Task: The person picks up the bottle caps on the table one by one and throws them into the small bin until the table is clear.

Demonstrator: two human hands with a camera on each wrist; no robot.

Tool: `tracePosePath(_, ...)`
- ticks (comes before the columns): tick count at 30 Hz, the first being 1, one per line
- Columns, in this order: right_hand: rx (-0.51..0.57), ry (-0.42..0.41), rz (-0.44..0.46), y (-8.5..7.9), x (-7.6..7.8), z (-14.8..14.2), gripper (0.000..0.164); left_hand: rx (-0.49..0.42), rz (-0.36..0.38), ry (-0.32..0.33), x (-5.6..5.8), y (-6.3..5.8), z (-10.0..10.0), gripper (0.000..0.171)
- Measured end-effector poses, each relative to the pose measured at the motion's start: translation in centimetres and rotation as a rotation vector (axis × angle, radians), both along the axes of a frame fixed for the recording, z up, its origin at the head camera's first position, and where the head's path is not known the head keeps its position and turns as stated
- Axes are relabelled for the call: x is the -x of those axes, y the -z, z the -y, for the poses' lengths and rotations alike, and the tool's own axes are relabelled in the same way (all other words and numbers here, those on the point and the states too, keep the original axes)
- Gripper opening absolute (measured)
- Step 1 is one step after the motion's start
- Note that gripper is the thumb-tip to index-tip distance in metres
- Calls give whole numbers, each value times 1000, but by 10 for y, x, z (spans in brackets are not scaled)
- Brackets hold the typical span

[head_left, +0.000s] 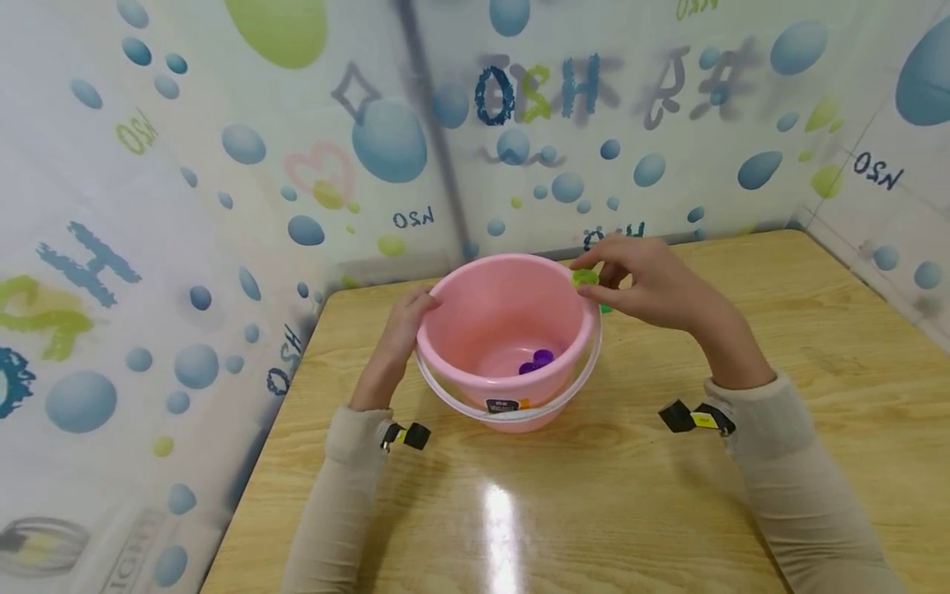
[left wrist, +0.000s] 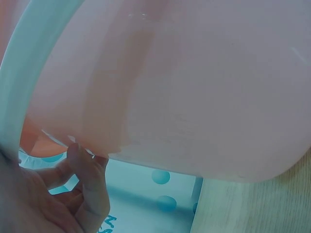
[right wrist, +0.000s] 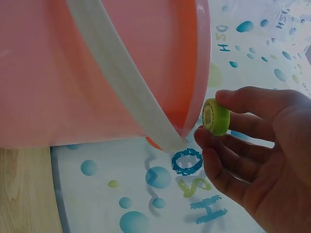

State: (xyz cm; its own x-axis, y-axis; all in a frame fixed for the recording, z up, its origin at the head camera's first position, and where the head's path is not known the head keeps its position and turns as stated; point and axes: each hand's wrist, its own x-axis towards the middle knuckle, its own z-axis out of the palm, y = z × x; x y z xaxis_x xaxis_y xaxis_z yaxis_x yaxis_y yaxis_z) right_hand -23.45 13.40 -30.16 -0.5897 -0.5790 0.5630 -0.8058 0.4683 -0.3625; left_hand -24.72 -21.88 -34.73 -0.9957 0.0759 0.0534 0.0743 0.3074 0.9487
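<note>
A pink bucket (head_left: 512, 402) with a pale carrying handle (head_left: 445, 399) stands upright on the table. My left hand (head_left: 404, 323) grips its left rim; the left wrist view shows that hand (left wrist: 73, 194) with bent fingers at the bucket wall (left wrist: 204, 97). Between thumb and fingers, my right hand (head_left: 646, 280) pinches a small yellow-green round disc (head_left: 585, 278) at the far right rim. From the right wrist, this disc (right wrist: 216, 117) shows a marked flat face and smooth side. Two small purple round pieces (head_left: 543, 357) lie on the bucket's floor.
Just behind the right rim, a bit of a darker green thing (head_left: 605, 308) shows, mostly hidden. The wooden table (head_left: 594, 511) runs back to a curtain-like wall (head_left: 475, 165) printed with drops and letters. Black wrist cameras (head_left: 677, 417) stick out from both sleeves.
</note>
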Motion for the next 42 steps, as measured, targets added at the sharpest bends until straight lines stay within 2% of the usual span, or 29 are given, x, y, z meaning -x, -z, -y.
tracePosePath(7,-8,-7,6,3,1,2,33,-17,3,24,0,1,-1,35)
tracePosePath(21,-55,5,18,0,5,-4,33,-29,4,21,0,1,1,36)
tracePosePath(27,-75,-2,-4,-6,8,-6,31,-27,2,26,1,2,1,35)
tracePosePath(33,-93,-11,-13,-14,10,-3,32,-25,-8,55,-1,-4,0,35)
tracePosePath(42,-114,-101,13,-29,18,6,25,-24,-13,40,0,0,1,34)
